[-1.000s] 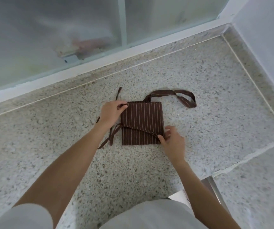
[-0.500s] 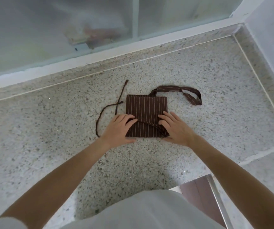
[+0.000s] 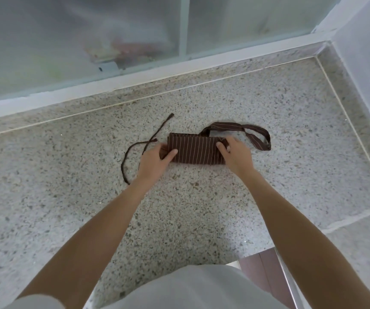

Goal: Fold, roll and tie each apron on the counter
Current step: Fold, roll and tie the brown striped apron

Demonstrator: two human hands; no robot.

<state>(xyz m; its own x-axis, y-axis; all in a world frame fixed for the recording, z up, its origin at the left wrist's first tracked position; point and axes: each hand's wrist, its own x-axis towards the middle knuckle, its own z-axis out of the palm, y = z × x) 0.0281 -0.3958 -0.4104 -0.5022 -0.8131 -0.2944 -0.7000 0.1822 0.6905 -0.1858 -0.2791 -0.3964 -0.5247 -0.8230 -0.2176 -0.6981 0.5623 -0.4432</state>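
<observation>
Speckled terrazzo desk [image 3: 201, 208] under a frosted window [image 3: 79, 36], pale wall at 2 o'clock. At the centre of the desk, slightly toward 12 o'clock: a brown pinstriped apron [image 3: 196, 151], folded into a low, wide band. Left hand [image 3: 155, 162] clamped on the band's 9 o'clock end, thumb laid over the top, fingers [image 3: 162, 150] curled round the far side and largely hidden by the cloth. Right hand [image 3: 235, 152] gripping the 3 o'clock end, fingers bent over the upper corner, tips out of sight behind the fold. Neck loop [image 3: 255, 138] trailing from the band toward 2 o'clock, flat on the desk. Thin tie strings [image 3: 132, 151] spilling out at 9 o'clock, one reaching toward 11 o'clock, another curving down toward 8 o'clock; where they join the apron masked by the left hand. Behind the glass at 11 o'clock, blurred pinkish and white shapes, impossible to identify. At 5 o'clock, a dark panel with a metal edge [image 3: 288, 284], cut off by the frame. White garment [image 3: 190, 286] filling the bottom edge.
</observation>
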